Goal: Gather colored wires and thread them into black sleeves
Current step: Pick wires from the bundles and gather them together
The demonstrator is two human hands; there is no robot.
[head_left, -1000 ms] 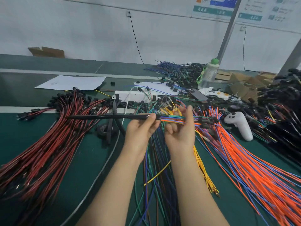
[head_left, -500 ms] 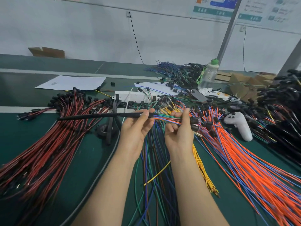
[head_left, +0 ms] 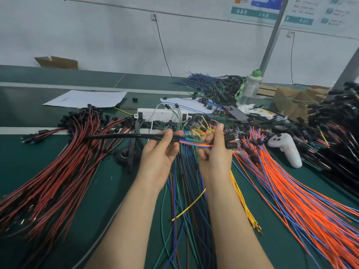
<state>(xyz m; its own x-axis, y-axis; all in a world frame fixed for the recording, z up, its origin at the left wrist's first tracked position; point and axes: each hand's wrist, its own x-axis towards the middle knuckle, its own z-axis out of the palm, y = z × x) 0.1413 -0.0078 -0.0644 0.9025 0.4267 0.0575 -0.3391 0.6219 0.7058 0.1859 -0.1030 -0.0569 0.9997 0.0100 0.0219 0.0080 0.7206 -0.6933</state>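
Pinching the black sleeve (head_left: 126, 136) end, left hand (head_left: 159, 155) faces right hand (head_left: 215, 156) clutching colored wires (head_left: 194, 144).

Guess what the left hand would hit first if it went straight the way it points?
The left hand would likely hit the black plugs in front of the power strip first; depth is unclear.

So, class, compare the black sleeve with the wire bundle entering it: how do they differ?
The black sleeve is one thick, plain tube; the wire bundle is several thin coloured strands. The left hand grips the sleeve, which juts leftward; the right hand pinches the bundle, which ends in black connectors. Both are held roughly level.
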